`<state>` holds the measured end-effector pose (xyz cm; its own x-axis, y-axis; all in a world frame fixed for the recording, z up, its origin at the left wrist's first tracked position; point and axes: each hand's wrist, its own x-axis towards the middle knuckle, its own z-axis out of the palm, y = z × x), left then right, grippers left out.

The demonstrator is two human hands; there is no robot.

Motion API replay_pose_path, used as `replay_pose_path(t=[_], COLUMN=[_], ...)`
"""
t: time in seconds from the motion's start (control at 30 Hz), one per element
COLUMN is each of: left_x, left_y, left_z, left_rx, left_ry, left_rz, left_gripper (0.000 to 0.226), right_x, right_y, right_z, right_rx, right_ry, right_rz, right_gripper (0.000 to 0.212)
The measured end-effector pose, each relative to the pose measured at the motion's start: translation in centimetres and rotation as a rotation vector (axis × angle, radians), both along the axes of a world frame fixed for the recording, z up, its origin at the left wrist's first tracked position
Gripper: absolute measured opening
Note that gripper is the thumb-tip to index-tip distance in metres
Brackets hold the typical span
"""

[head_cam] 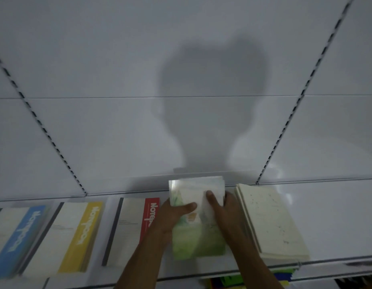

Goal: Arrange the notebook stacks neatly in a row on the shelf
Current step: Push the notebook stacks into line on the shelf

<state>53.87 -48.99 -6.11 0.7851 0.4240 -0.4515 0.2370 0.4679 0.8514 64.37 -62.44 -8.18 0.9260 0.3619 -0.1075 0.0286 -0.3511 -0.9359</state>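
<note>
Both hands grip green-and-white notebook stack (pixel 196 217) on white shelf (pixel 337 215). Left hand (pixel 172 215) curls around left edge, thumb on cover. Right hand (pixel 224 207) clasps right edge, finger flat on top. Red-striped stack (pixel 132 228) just left of left hand; yellow (pixel 62 238) and blue (pixel 14 238) farther left. Cream stack (pixel 272 222) just right of right hand.

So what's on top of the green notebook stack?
Both hands: the left hand and right hand lay thumbs on the green notebook stack, fingers wrapping its sides. Beneath it, the shelf is hidden.
</note>
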Motion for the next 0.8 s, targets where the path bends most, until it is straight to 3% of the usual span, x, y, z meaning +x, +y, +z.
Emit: replay_pose_path(t=[0.1,0.27,0.43,0.6,0.7,0.8], left_x=[-0.9,-3.1,-3.4,-3.0,-2.9,-2.7], left_y=[-0.1,-0.6,0.2,0.6,0.3,0.0], left_z=[0.6,-1.7,-1.7,0.8,1.4,1.4], left_rx=[0.274,0.513,0.537,0.484,0.467,0.396], left_ry=[-0.164,-0.261,-0.305,-0.366,-0.393,-0.368], left_rz=[0.053,0.067,-0.019,-0.04,-0.036,-0.022], left_gripper=[0.073,0.09,0.103,0.101,0.11,0.101], right_x=[-2.0,-3.5,-3.5,-2.7,-3.2,-3.9], right_y=[-0.9,-1.0,-0.6,-0.3,0.2,0.5], right_z=[2.7,1.2,1.5,3.4,3.0,3.1], right_rx=[0.265,0.383,0.462,0.523,0.518,0.528], right_ry=[-0.103,-0.194,-0.123,-0.045,-0.037,0.032], right_rz=[0.003,0.045,0.126,0.149,0.118,0.102], right_gripper=[0.053,0.067,0.099,0.112,0.106,0.093])
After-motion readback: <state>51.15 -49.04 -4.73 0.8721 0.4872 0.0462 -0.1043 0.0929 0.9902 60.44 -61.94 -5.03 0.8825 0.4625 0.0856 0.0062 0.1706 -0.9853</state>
